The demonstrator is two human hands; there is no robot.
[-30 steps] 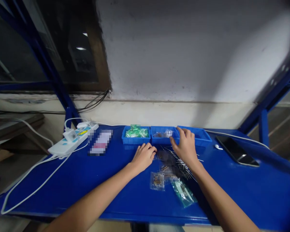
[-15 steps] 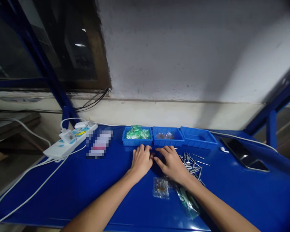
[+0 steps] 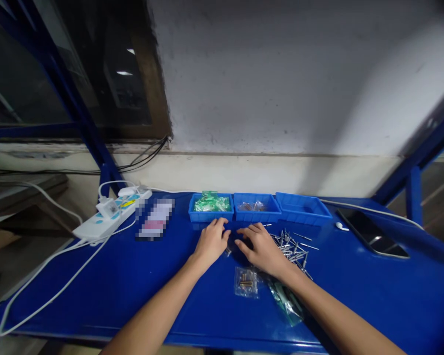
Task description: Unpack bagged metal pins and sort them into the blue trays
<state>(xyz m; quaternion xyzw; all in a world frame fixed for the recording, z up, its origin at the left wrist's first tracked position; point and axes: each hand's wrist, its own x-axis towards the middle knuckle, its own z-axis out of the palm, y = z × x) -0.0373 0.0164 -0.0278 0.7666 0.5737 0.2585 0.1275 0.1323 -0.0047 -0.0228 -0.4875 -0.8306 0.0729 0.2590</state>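
My left hand hovers over or rests on the blue table just in front of the left bin, fingers stretched forward and thumb apart. Small metal pieces lie beside its palm. Facing it, my right hand has curved fingers, with thumb and forefinger spread and nothing visible between them. Right beside that hand is a loose pile of thin metal rods resembling rivets. Nearer to me lie a clear bag with brass-coloured screws and a clear bag with green parts, partly under my right forearm.
Along the back stand a blue bin of green packets, a bin with small bagged parts and a third blue bin. A power strip with cables is left. A phone and white earbud are right.
My left hand has shifted slightly left, its fingers more stretched, and small metal pieces now show beside it. My right hand has barely moved. The view has shifted a little.
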